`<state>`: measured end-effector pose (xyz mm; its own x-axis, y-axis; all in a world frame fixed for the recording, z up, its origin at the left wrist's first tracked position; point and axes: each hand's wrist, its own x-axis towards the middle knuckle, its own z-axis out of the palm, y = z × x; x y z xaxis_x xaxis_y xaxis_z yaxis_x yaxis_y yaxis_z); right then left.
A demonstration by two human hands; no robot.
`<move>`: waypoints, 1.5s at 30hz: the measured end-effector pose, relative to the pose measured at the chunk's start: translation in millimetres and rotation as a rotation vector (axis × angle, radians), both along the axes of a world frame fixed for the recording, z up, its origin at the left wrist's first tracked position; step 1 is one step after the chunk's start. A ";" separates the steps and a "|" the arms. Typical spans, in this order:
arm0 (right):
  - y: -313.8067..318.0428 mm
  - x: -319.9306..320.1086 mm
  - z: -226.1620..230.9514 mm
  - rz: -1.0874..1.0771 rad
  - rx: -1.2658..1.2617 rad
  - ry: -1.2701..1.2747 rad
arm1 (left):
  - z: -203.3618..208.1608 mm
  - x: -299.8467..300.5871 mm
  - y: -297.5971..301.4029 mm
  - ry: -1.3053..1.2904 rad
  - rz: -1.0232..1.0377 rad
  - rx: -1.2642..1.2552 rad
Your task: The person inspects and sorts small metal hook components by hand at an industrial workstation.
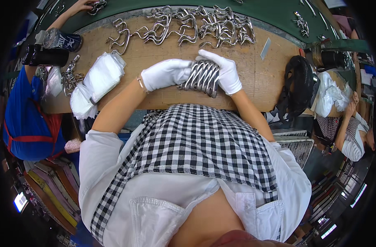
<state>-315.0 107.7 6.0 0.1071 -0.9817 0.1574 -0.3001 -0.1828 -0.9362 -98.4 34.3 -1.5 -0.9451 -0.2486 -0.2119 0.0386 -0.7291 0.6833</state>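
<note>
Between my two white-gloved hands is a stack of shiny bent metal pieces (pixel 201 78), lined up side by side above the near part of the wooden table (pixel 262 88). My left hand (pixel 166 75) closes on the stack's left side. My right hand (pixel 226 71) wraps its right side, with the thumb or a finger over the far top edge. Several groups of similar wavy, polished metal pieces (pixel 160 26) lie along the far edge of the table. Their exact kind I cannot make out.
White plastic sheeting (pixel 102 74) lies left, beside loose metal parts (pixel 71 76), a dark bottle (pixel 46 57) and a clear plastic bottle (pixel 58 40). At right are a flat metal strip (pixel 265 48) and a black bag (pixel 297 84). A co-worker's hand (pixel 81 5) reaches across the green surface (pixel 126 8).
</note>
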 end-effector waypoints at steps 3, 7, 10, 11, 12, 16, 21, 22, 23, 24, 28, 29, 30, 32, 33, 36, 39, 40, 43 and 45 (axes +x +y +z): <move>-2.1 -4.1 -2.5 0.013 -0.039 0.013 | 7.7 -15.9 -2.3 -0.071 0.030 0.221; -5.6 -8.8 4.8 0.060 0.095 -0.082 | 11.1 -28.8 2.2 -0.214 0.087 0.259; -5.6 -11.1 15.8 0.070 0.142 -0.127 | 25.3 -34.4 6.5 -0.205 0.119 0.281; -7.1 -9.7 20.6 0.072 0.142 -0.125 | 26.0 -34.5 6.7 -0.209 0.129 0.286; -8.3 -8.1 24.3 0.066 0.144 -0.083 | 19.7 -34.9 5.5 -0.207 0.130 0.287; -14.5 -6.1 40.5 0.058 0.258 -0.100 | 5.6 -41.1 6.1 -0.032 0.117 0.585; -23.7 -24.3 63.9 0.309 0.572 -0.141 | 12.7 -42.7 13.4 0.214 0.021 0.700; -24.6 -34.5 61.0 0.439 0.491 -0.165 | 13.1 -42.3 13.2 0.264 -0.005 0.719; -19.9 -40.2 57.1 0.433 0.490 -0.163 | 13.0 -42.5 13.9 0.266 -0.010 0.719; -14.1 -44.8 53.2 0.424 0.447 -0.292 | 12.6 -43.0 15.6 0.236 0.038 0.716; 9.7 -7.7 60.7 0.162 0.023 0.326 | -11.6 -39.9 20.7 0.029 0.187 -0.086; 17.0 9.8 60.2 0.091 -0.180 0.658 | -22.3 -41.0 21.3 -0.070 0.213 -0.920; 20.0 29.5 63.0 0.025 -0.307 0.784 | -24.0 -41.1 21.1 -0.072 0.207 -0.917; 18.9 41.2 59.5 -0.019 -0.146 0.936 | -23.0 -42.5 23.6 0.037 0.181 -0.511; 12.0 41.7 62.1 -0.016 0.024 0.995 | -22.3 -42.2 24.9 0.087 0.169 -0.306; -22.3 33.1 52.5 -0.107 0.134 0.862 | -11.7 -43.3 29.1 0.225 0.123 0.299; -53.6 17.1 43.4 -0.014 0.104 0.930 | 7.4 -49.6 25.6 0.311 0.093 0.683; -56.3 12.3 45.7 0.004 0.134 0.849 | 16.7 -51.8 28.5 0.232 0.143 0.699; -35.6 -4.8 61.0 -0.318 0.227 0.262 | 35.8 -46.0 32.2 0.201 0.213 0.693; -14.8 -26.1 55.2 -0.516 -0.171 0.296 | 48.8 -42.4 30.8 0.276 0.227 0.670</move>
